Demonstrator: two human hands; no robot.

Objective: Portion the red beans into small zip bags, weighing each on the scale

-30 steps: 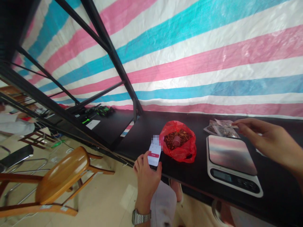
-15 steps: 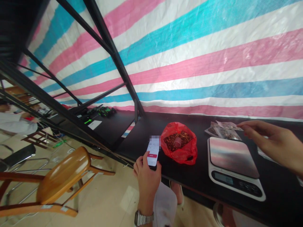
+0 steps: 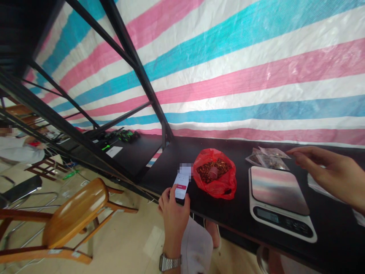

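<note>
My left hand (image 3: 172,213) grips a smartphone (image 3: 181,185) at the near edge of the black table (image 3: 228,220), its lit screen facing up. A metal watch (image 3: 170,262) is on that wrist. My right hand (image 3: 325,171) reaches over the table's right side, fingers stretched toward small clear packets (image 3: 266,158) behind a white kitchen scale (image 3: 279,201). The fingertips are at the packets' edge; I cannot tell if they touch. An open red plastic bag (image 3: 218,177) of brown seeds with a small pink cup inside lies between phone and scale.
A striped pink, blue and white tarp (image 3: 242,76) backs the table. A black metal frame (image 3: 137,76) rises at the left. A wooden chair (image 3: 71,217) stands on the floor at lower left. Another person's sleeve (image 3: 17,148) shows at the far left.
My left hand has drawn the phone slightly down and left. My right hand has pulled back a little to the right from the packets.
</note>
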